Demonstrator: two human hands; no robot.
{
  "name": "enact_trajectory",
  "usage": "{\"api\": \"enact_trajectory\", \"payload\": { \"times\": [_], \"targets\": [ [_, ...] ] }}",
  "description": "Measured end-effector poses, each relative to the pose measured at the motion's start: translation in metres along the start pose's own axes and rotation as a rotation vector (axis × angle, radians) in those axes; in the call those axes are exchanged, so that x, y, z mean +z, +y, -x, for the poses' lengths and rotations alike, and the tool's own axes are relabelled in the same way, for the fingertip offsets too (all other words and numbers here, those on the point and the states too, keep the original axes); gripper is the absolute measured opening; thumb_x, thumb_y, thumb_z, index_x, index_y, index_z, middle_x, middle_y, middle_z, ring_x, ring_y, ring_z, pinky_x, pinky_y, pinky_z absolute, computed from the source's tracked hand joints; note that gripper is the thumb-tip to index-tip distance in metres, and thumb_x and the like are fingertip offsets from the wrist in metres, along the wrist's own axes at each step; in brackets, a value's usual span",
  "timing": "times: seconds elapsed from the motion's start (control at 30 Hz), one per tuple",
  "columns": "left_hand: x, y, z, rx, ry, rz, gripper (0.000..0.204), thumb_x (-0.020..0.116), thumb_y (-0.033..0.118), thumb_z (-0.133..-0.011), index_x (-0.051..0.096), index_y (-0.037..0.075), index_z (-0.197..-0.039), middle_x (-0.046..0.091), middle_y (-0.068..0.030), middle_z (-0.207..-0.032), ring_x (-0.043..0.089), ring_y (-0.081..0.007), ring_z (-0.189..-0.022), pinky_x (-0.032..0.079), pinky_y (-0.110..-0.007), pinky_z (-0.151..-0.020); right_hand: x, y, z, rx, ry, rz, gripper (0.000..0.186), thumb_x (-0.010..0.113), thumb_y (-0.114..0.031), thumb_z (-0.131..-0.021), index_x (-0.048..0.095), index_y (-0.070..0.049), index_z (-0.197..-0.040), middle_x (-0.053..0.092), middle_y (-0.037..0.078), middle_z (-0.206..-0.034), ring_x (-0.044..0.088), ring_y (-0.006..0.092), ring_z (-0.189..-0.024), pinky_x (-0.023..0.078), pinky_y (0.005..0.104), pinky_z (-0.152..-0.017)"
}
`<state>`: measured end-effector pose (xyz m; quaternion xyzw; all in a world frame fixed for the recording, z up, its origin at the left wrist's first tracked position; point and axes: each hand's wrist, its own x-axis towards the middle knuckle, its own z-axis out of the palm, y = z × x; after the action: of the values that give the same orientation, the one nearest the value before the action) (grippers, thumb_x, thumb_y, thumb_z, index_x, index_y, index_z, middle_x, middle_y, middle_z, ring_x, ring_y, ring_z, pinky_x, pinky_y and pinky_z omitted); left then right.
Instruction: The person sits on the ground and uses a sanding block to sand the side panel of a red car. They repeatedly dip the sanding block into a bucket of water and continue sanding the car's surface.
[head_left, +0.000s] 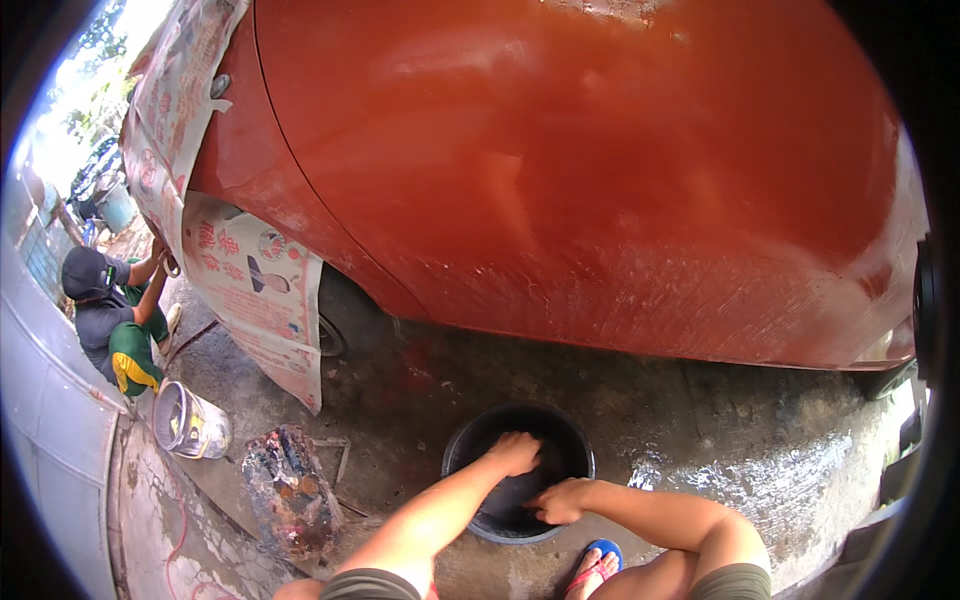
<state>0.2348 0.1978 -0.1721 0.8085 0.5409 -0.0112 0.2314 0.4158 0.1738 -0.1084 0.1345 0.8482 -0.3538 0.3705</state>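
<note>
Both of my hands reach down into a round black tub (pixel 586 440) on the ground in front of me. My left hand (pixel 515 453) is closed over the tub's middle, its knuckles up and its fingertips lost in the dark inside. At the near right side of the tub, my right hand (pixel 562 500) is closed too, fingers curled inward and pointing left. Whatever the fingers grip is too dark to make out. Just beyond the tub stands a car (pixel 600 200) with reddish-orange body panels, its lower side wet and streaked with pale runs.
Printed sheets (pixel 250 285) cover the car's front end and hang over the wheel. A co-worker in a dark cap (pixel 92 275) crouches there, hands at the sheet. A paint-stained bucket (pixel 195 422) and a paint-splattered board (pixel 290 490) lie left of the tub. Wet concrete (pixel 740 480) shines on the right.
</note>
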Motion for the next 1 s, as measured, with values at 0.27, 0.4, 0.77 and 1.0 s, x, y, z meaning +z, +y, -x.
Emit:
{"api": "enact_trajectory", "payload": {
  "times": [0.27,0.4,0.77,1.0],
  "targets": [
    [0.093,-0.019,-0.040,-0.475,-0.171,0.132,0.046,0.067,0.033,-0.096,0.070,0.007,-0.133,0.069,-0.0211,-0.135,0.064,-0.0386,-0.129,0.050,-0.049,-0.111,-0.005,-0.004,0.001,0.025,0.019,-0.057,0.062,0.038,-0.034,-0.106,0.037,-0.013,-0.164,0.049,0.021,-0.160,0.047,0.0374,-0.148,0.036,0.0471,-0.123],
    [-0.005,0.010,-0.004,-0.309,-0.140,0.048,0.045,0.066,0.041,-0.099,0.072,0.004,-0.125,0.074,-0.0228,-0.120,0.070,-0.0391,-0.118,0.056,-0.053,-0.098,-0.008,-0.003,0.002,0.048,0.005,-0.095,0.064,0.039,-0.035,-0.106,0.031,-0.018,-0.168,0.047,0.023,-0.161,0.044,0.0388,-0.150,0.034,0.0482,-0.124],
    [-0.426,0.046,0.055,0.390,1.228,-1.097,0.069,0.064,0.057,-0.096,0.052,0.025,-0.156,0.036,-0.0129,-0.170,0.030,-0.0397,-0.158,0.024,-0.065,-0.124,-0.007,0.001,0.001,0.021,0.130,-0.220,0.063,0.037,-0.034,-0.106,0.034,-0.014,-0.166,0.041,0.023,-0.165,0.038,0.0396,-0.154,0.027,0.0463,-0.128],
    [-0.416,-0.009,0.049,0.289,1.377,-0.971,0.086,0.050,0.072,-0.098,0.039,0.019,-0.165,0.026,-0.0157,-0.174,0.019,-0.0444,-0.161,0.013,-0.072,-0.123,-0.025,-0.004,0.009,-0.021,0.326,-0.216,0.070,0.037,-0.029,-0.106,0.014,-0.019,-0.171,0.033,0.020,-0.170,0.041,0.0406,-0.152,0.034,0.0482,-0.124]
  ]
}}
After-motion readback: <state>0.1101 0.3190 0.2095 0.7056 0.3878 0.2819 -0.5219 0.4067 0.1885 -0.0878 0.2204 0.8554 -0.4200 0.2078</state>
